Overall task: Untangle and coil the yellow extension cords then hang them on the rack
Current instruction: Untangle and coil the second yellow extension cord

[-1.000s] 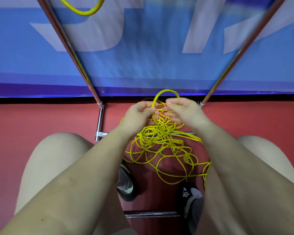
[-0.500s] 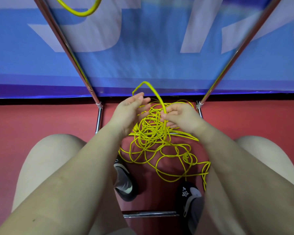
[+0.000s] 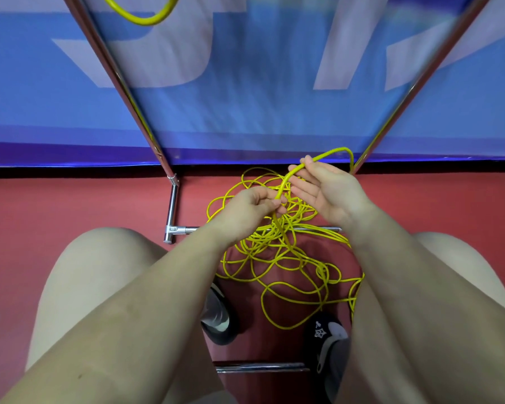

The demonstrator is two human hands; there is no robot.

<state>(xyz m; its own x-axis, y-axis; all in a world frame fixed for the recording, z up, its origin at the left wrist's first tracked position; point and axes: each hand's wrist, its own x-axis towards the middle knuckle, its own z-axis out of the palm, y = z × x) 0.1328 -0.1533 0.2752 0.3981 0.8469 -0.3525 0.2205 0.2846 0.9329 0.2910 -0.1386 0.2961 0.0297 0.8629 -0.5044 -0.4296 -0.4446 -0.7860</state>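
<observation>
- Left hand [image 3: 252,207] has its grip pinched on a strand of the yellow cord [image 3: 277,258], fingertips and thumb closed on it just above the heap
- Right hand [image 3: 328,191] lies spread, palm turned inward, fingers nearly straight; the same strand arcs up from the left pinch, crosses the right fingers [image 3: 305,170] and loops over behind that hand
- From the head view, the rest of the cord sits as a loose tangle on the red floor [image 3: 70,214], between the person's knees and over the rack's low crossbar [image 3: 318,228], with outer loops reaching toward the shoe [image 3: 330,342] on the right
- Slanted rack poles [image 3: 120,80] rise on either side in front of a blue banner [image 3: 260,68]; another yellow loop [image 3: 142,16] shows at the top edge by the left pole, and whether it is hung on the rack cannot be told
- Judged stage: early, one strand being drawn free, nothing of this heap coiled yet
- Risk: pulling the lifted strand while it runs under other loops would likely tighten a knot instead of freeing it
- Risk: the strand only rests on the open right fingers, so it could slide off and fall back into the heap
- Risk: loops lying across the crossbar and beside the shoes may snag as the cord is drawn up
</observation>
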